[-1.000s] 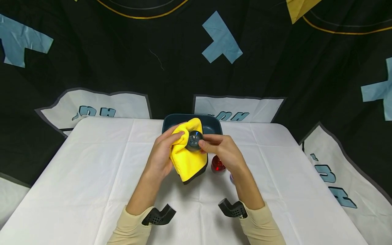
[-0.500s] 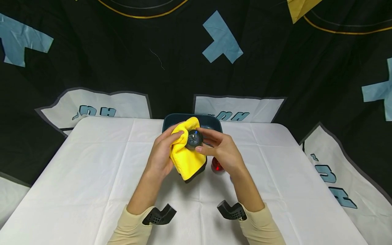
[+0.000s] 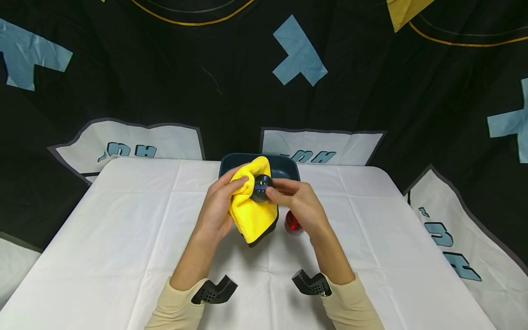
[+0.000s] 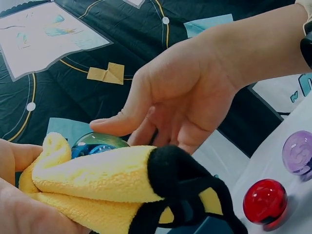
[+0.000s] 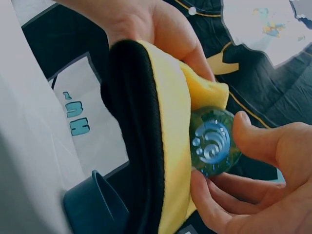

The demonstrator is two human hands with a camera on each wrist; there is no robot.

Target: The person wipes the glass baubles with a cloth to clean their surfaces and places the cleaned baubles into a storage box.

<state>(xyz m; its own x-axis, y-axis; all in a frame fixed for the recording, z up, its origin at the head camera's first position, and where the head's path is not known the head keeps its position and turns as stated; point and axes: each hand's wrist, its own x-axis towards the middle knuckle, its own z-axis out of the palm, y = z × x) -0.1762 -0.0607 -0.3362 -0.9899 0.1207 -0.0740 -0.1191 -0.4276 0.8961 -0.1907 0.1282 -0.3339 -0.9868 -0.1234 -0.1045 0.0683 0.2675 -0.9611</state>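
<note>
- Three balls: one dark, see-through ball in the hands, at the centre of the head view; one red ball on the white table, just below and right of centre; one purple ball at the right edge of the left wrist view, near the red one.
- One yellow cloth with black edging, at the centre of the head view, its lower corner hanging down.
- One dark teal bin behind the hands, at the table's far edge, above centre; the cloth hides part of it.
- Two forearms in beige sleeves rise from the bottom of the frame and slant inward, a black wrist camera on each.
- The left hand comes from lower left, thumb pointing right across the cloth; the right hand comes from lower right, fingers pointing left.
- The left hand grips the cloth, thumb on its near face, the bunched folds against the ball's left side.
- The right hand pinches the dark ball from its right side, thumb in front; a blue swirl mark shows on the ball in the right wrist view.
- The two hands are apart, with cloth and ball between them.
</note>
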